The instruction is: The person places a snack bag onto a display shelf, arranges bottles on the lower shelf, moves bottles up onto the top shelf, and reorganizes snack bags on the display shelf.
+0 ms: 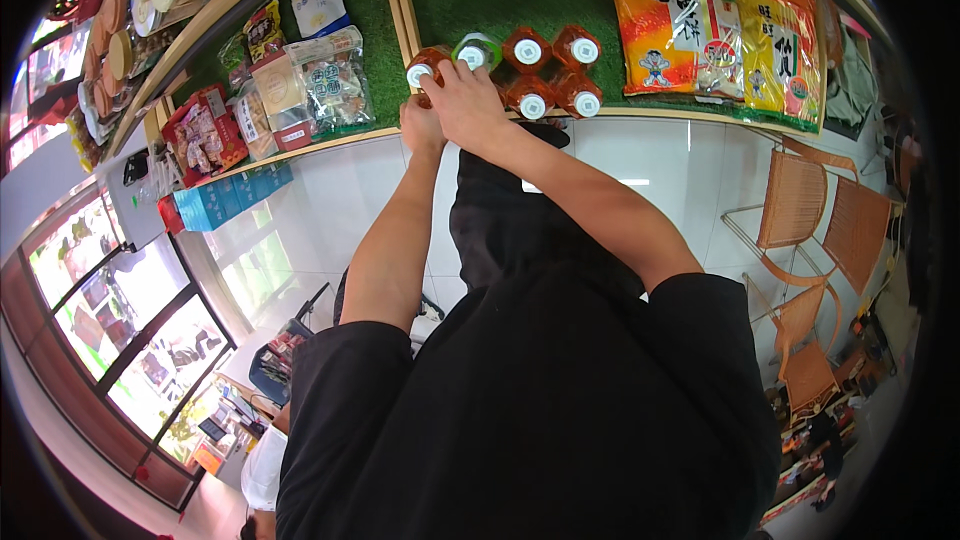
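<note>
Several bottles of orange-red drink with white caps stand in two rows on the green artificial-grass shelf. My left hand [422, 125] is curled around the near side of the leftmost bottle [430, 60], at the shelf's front edge. My right hand [471, 103] reaches across in front of the group, its fingers spread over the bottle tops and partly covering my left hand. Beside its fingertips is a bottle with a green rim [487, 51] around its white cap. Whether the right fingers grip a bottle is hidden. Bottles to the right [527, 51] stand close together.
A wooden divider [400, 7] splits the shelf. Bagged snacks [334, 79] lie left of it; large rice-cracker bags [660, 22] lie at right. Blue boxes [225, 195] sit below the shelf. Rattan chairs [795, 199] stand on the tiled floor [660, 165]. Another person's white sleeve [264, 469] shows lower left.
</note>
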The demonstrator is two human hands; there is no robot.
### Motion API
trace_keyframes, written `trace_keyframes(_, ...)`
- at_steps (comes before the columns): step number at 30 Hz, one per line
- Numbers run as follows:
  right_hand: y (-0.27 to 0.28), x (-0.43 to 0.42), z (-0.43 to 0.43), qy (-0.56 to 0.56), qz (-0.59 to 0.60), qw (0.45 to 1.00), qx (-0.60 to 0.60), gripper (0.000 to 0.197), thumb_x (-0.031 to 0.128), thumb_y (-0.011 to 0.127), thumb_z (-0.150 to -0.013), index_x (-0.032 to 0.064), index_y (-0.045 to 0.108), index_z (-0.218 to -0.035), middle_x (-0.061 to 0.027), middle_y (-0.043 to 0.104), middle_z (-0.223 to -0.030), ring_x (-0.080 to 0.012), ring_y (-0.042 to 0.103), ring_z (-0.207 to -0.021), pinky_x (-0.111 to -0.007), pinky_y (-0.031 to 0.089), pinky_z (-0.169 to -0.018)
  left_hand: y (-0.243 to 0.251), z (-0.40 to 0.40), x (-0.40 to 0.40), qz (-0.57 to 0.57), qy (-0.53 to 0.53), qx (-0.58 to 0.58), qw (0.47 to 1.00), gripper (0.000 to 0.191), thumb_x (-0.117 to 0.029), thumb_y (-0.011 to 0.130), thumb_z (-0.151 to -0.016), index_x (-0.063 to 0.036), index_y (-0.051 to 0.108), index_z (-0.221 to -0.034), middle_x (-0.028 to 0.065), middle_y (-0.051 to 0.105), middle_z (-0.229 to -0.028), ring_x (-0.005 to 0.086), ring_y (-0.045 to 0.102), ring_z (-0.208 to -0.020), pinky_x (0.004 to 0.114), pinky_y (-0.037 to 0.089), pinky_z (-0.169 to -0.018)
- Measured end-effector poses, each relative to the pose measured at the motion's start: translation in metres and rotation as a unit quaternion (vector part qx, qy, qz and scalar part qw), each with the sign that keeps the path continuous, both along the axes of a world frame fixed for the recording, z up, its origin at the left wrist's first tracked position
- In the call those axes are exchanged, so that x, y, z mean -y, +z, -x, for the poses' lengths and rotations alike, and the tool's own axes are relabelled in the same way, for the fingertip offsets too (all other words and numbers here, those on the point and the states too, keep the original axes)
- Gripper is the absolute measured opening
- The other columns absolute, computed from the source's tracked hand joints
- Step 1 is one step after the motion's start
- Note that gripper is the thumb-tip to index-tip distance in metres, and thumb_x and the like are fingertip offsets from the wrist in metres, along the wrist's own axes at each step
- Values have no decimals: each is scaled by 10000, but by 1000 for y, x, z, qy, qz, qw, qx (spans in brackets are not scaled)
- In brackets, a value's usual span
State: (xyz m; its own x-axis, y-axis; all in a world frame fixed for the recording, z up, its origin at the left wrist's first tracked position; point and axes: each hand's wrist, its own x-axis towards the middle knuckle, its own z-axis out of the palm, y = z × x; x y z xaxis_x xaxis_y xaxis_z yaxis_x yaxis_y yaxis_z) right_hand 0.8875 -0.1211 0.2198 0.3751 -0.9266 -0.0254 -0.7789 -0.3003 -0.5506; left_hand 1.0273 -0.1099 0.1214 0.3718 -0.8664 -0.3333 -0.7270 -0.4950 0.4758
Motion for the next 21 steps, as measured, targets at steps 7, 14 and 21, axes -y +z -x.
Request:
trace_keyframes(7,-61,19,7,57,143,988,0,571,271,554,-914,202,424,-1466,-209,475,-1407,-342,409,-1360,-520,232,-1159,12,13,-3,-4,17,-20,1000,364,-349,676,-826,-54,675,-1039,160,623,-1081,360,625,-1001,451,506,-854)
trace_keyframes(14,-62,22,4,97,90,991,-33,639,269,540,-917,231,347,-1524,-192,518,-1343,-312,445,-1314,-499,188,-1180,15,9,-13,-21,43,-4,999,394,-337,607,-848,-63,663,-1124,199,612,-1133,377,622,-1025,451,501,-909)
trace_keyframes(21,-60,20,3,97,76,992,-39,673,208,568,-881,244,355,-1518,-167,552,-1287,-301,486,-1261,-509,192,-1175,18,7,-11,-92,66,-51,992,687,-420,740,-729,-39,575,-1277,207,595,-1167,366,633,-1059,432,539,-891)
